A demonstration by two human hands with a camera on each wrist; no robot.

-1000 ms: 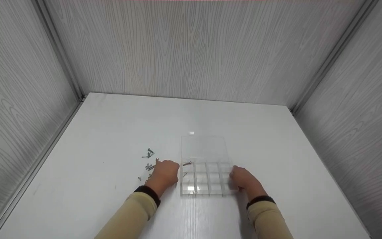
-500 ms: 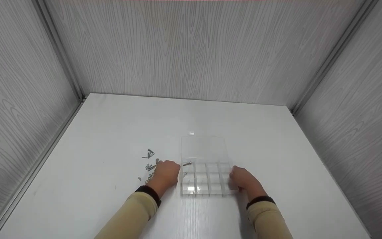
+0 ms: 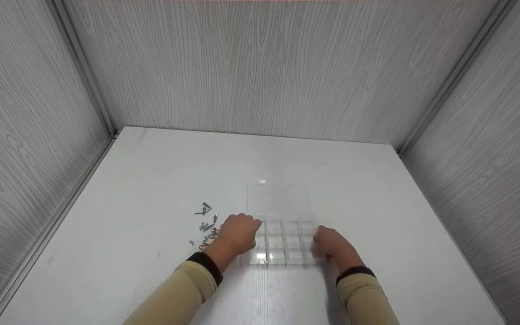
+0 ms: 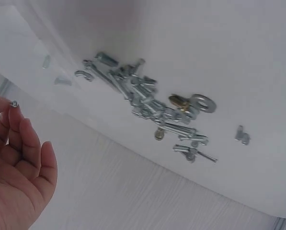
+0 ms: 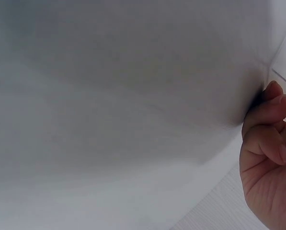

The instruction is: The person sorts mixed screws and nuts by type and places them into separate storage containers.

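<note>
Since a second ago, left hand (image 3: 238, 232) has lifted from the screw pile (image 3: 206, 224) to the clear box (image 3: 282, 239), pinching what looks like a small nut (image 4: 14, 103) between fingertips. Right hand (image 3: 330, 243), fingers curled, grips the box's right edge. Best release low over one near-left compartment, box held firm. Beyond lies the open lid (image 3: 279, 198).
</note>
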